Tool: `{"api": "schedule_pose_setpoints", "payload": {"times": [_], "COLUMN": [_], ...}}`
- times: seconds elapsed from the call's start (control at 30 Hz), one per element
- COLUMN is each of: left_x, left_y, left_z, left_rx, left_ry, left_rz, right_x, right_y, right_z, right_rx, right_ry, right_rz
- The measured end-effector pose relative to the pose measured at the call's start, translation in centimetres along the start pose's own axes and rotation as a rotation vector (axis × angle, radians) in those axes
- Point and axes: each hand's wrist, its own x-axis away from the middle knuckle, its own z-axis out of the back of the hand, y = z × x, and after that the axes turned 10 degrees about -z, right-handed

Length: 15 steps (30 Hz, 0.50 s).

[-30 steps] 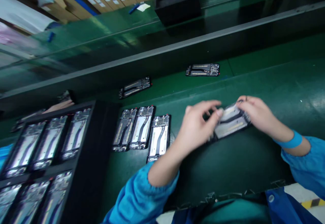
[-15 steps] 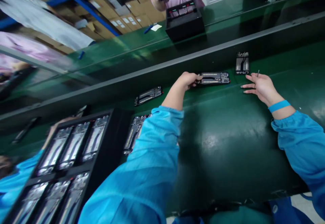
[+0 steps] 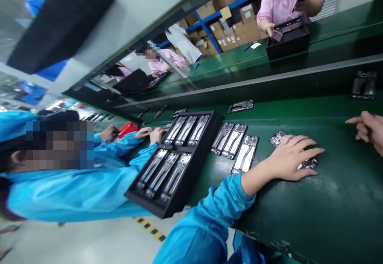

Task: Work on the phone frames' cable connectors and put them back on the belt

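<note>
My left hand (image 3: 291, 158) lies over an opened phone body (image 3: 277, 137) on the green work surface (image 3: 302, 212). Its fingers are spread, and the palm hides the phone's middle. At the right edge, partly cut off, is my right hand (image 3: 371, 130), apart from any phone; its index finger points out and the others curl in, so I cannot see what they hold. Left of my left hand lie three opened phone bodies (image 3: 245, 154) with black flex cables. One more phone body (image 3: 241, 106) rests farther back, and another (image 3: 364, 85) leans at the far right.
A black tray (image 3: 206, 148) of phone bodies in compartments stands tilted at left. Beside it sits a co-worker in a blue sleeve (image 3: 89, 194), hands behind the tray. Across the divider (image 3: 329, 68), a person in pink (image 3: 277, 0) handles parts above a black box (image 3: 289, 46).
The view has swung left. My left hand has drawn a phone body from near the divider towards me onto the surface, and its fingers have spread. The thin rod at my right hand no longer shows.
</note>
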Motion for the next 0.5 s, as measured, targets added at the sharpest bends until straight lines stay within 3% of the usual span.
{"api": "schedule_pose_setpoints", "payload": {"times": [0.07,0.17,0.27,0.37,0.5], "left_x": [-0.1,0.8,2.3,3.7,4.3], "left_y": [-0.7,-0.1,1.4,2.0,2.1], "left_z": [-0.9,-1.9,-2.0,-1.6,-1.6], "left_rx": [-0.04,-0.029,-0.037,0.015,0.205], "left_ry": [0.036,0.065,0.1,0.106,0.181], "left_rz": [-0.056,0.051,0.186,0.23,0.265], "right_x": [1.6,4.8,8.5,11.4,13.7], "right_y": [0.4,1.0,0.9,0.0,-0.7], "right_z": [0.1,0.5,0.3,-1.3,-4.4], "right_rx": [0.057,0.311,0.545,0.794,1.006], "right_ry": [-0.022,-0.041,-0.237,-0.417,-0.415], "right_rz": [-0.033,0.018,0.035,0.051,0.121]}}
